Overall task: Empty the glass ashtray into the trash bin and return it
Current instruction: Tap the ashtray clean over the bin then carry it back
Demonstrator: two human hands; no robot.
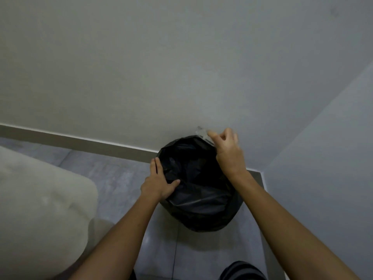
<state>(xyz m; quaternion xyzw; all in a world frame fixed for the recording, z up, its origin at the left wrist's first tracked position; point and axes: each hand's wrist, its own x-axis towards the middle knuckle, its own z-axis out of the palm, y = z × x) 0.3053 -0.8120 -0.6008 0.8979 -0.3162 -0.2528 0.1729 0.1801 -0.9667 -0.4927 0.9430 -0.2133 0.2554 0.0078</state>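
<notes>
A round trash bin [199, 211] lined with a black plastic bag stands on the floor in the corner of two walls. My left hand [159, 182] rests on the bin's left rim, fingers spread over the bag, thumb inside the opening. My right hand [228, 150] is above the bin's far right rim and holds the clear glass ashtray [203, 134], tilted on edge over the opening. The ashtray is blurred and partly hidden by my fingers; I cannot make out its contents.
A pale cushioned sofa arm [40, 199] fills the lower left. Grey floor tiles [121, 174] lie between it and the bin. A wall with a grey baseboard [80, 141] runs behind; a second wall [323, 158] closes the right side. My dark-clad knee [242, 269] shows at the bottom.
</notes>
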